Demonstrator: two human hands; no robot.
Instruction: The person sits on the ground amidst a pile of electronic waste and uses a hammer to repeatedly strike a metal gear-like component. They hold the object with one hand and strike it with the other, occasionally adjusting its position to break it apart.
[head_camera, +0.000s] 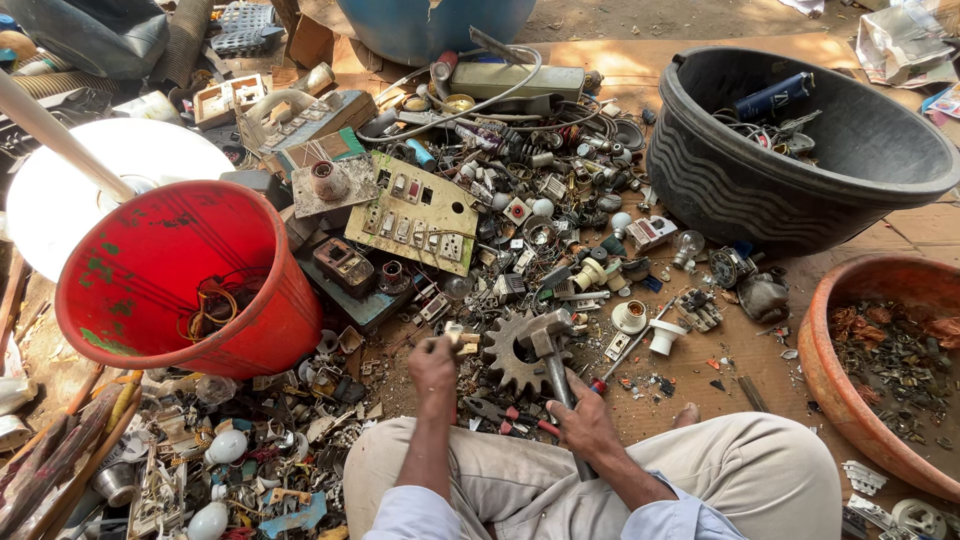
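Observation:
I sit cross-legged on the ground amid a spread of electrical scrap. My right hand (585, 425) grips the handle of a steel hammer (547, 335), whose head rests over a rusty toothed gear wheel (515, 352). My left hand (435, 362) pinches a small pale electrical part (463, 341) and holds it against the gear's left edge. Red-handled pliers (510, 413) lie on the ground between my hands.
A red bucket (255, 330) with wire coils leans at left. At right, a black tub (735, 185) holds cables, and a brown basin (825, 365) holds metal bits. Switch plates (415, 215), sockets, bulbs and plugs litter the cardboard ahead.

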